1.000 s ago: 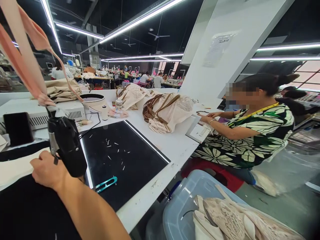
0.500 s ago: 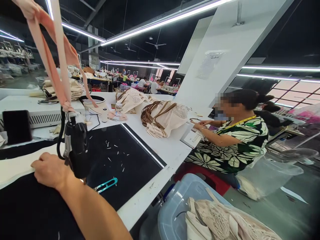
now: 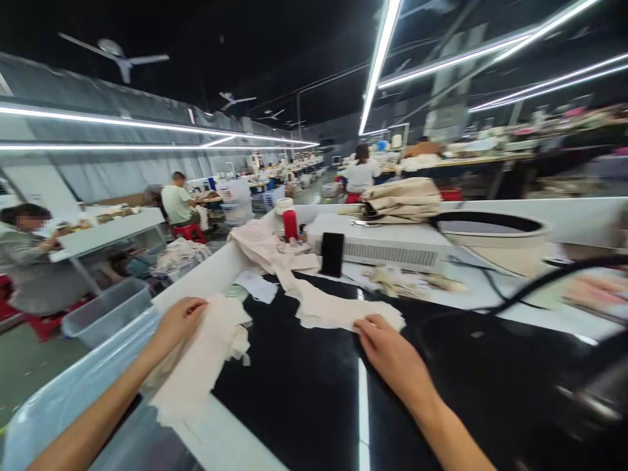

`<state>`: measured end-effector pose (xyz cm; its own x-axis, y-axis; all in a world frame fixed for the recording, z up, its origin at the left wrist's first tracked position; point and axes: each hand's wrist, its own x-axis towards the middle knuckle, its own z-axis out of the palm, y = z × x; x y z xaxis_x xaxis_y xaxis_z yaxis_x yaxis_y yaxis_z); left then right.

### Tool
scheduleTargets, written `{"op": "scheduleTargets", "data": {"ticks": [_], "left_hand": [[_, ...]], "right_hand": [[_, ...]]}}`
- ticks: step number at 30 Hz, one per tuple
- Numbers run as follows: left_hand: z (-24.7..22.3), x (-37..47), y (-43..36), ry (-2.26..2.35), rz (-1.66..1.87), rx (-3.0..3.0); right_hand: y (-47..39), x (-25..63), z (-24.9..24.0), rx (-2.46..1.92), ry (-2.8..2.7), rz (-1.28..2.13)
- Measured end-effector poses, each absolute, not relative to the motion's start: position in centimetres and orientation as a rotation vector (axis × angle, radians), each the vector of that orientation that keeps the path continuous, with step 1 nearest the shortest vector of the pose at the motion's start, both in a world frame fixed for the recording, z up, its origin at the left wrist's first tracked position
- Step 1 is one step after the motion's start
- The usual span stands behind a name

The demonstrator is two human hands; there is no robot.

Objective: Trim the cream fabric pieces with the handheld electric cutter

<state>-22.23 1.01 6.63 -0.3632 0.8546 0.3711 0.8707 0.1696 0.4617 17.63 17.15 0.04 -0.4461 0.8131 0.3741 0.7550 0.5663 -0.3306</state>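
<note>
My left hand [image 3: 177,325] is closed at the table's left edge. Its fingers pinch the side of a pale cut fabric piece [image 3: 209,353] that hangs partly over the edge. Farther right, my right hand [image 3: 390,353] pinches the lower edge of another pale fabric piece [image 3: 326,305], which lies across the black work surface [image 3: 289,392]. More pale fabric [image 3: 260,242] is heaped behind, at the table's back left corner. Small scraps lie beside the left piece.
A dark phone [image 3: 332,254] leans against a white vented box [image 3: 392,243] with folded cream fabric [image 3: 402,199] on it. At the right are a round cream-sided container [image 3: 495,245] and a blurred machine [image 3: 589,399]. A clear bin [image 3: 110,314] stands left; people sit beyond.
My view has swung left, so the machine sits at the right edge and the co-worker in the patterned top is out of sight. My left hand has come into view, pinching fabric.
</note>
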Motion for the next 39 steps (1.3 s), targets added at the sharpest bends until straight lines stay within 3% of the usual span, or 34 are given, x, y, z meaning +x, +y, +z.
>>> {"op": "scheduleTargets", "data": {"ticks": [11,19,30,39], "left_hand": [[4.8,-21.1,2.5,-2.47,-0.724,-1.759],[4.1,-21.5,4.3,-2.529,-0.681,-1.75],[6.5,-18.5,2.7,-2.456,-1.346,-1.89],[7.4,-9.7,0.5,-2.572,-2.146,-2.271]], "right_hand": [[19.9,19.3,-2.9,-1.113,-2.229,0.079],[18.5,18.7,-1.9,-1.125,-2.126,0.285],[16.0,17.9,-0.5,-1.066,-1.979,0.62],[7.8,13.6,2.6,-0.946,-1.713,1.612]]}}
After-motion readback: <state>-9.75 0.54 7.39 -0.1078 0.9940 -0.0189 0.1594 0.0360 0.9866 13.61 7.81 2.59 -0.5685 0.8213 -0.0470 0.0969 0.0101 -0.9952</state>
